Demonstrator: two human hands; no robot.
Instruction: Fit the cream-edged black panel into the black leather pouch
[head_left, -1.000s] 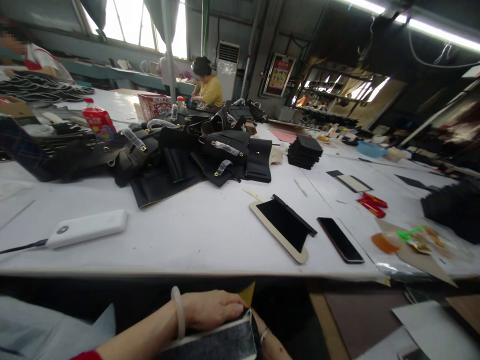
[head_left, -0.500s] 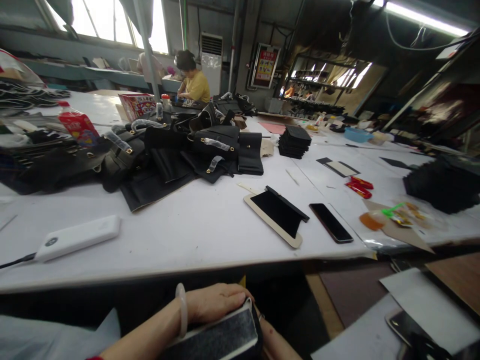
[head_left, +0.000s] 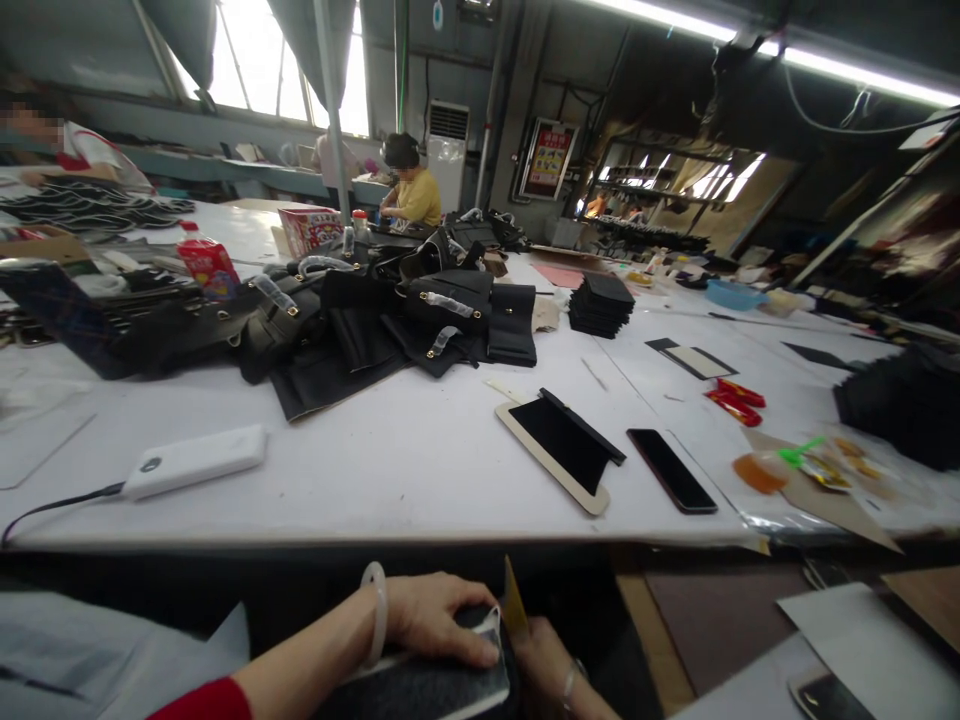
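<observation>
At the bottom centre, below the table's front edge, a black piece with a pale rim [head_left: 427, 685] lies under my left hand [head_left: 439, 615]. The left fingers curl over its top, with the thumb on its upper face near the right end; a white bangle circles that wrist. Close to the right end of the piece, my right hand [head_left: 551, 665] is closed around a flat yellowish tool [head_left: 514, 600] that points upward. A ring-like band shows on the right wrist. The underside of the black piece is hidden.
On the white table [head_left: 337, 510] lie a white power bank [head_left: 196, 460], a black phone [head_left: 671, 470], a cream-edged black panel [head_left: 559, 445], black bags [head_left: 450, 300] and a stack of black pieces [head_left: 600, 305]. Two people sit beyond. Sheets lie at the lower right.
The view has shifted, so the table's contents appear further right and lower. My right hand has come out from behind the black piece, showing more of the yellowish tool. My left thumb has spread over the piece.
</observation>
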